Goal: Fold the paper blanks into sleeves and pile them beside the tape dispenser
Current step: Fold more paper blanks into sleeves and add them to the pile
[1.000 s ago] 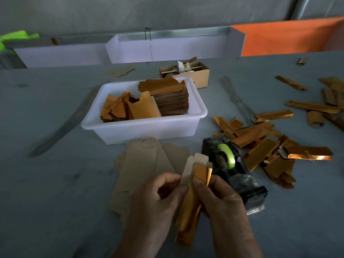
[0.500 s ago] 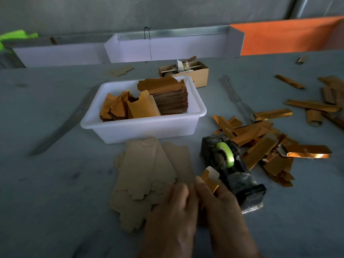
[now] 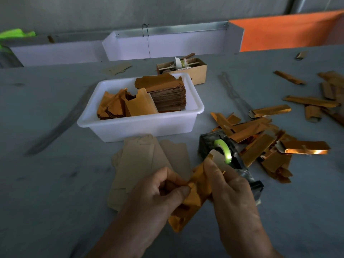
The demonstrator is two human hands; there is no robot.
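Note:
Both hands hold one gold foil paper blank (image 3: 195,198) just above the table's near edge. My left hand (image 3: 158,198) pinches its left side between thumb and fingers. My right hand (image 3: 232,194) grips its right side, thumb on the upper end. The blank is partly folded lengthwise, its pale tab pointing toward the black tape dispenser (image 3: 229,155) with a green roll. A pile of folded gold sleeves (image 3: 260,144) lies right of the dispenser. Flat brown blanks (image 3: 145,164) are spread under my left hand.
A white plastic tub (image 3: 141,125) behind the flat blanks holds a stack and loose gold blanks. A small cardboard box (image 3: 197,71) stands behind it. More sleeves (image 3: 312,101) are scattered at the far right. White trays line the table's back edge.
Both hands pressed the blank down flat on the table half a second ago. Now they have lifted it again and hold it tilted, partly folded, between them.

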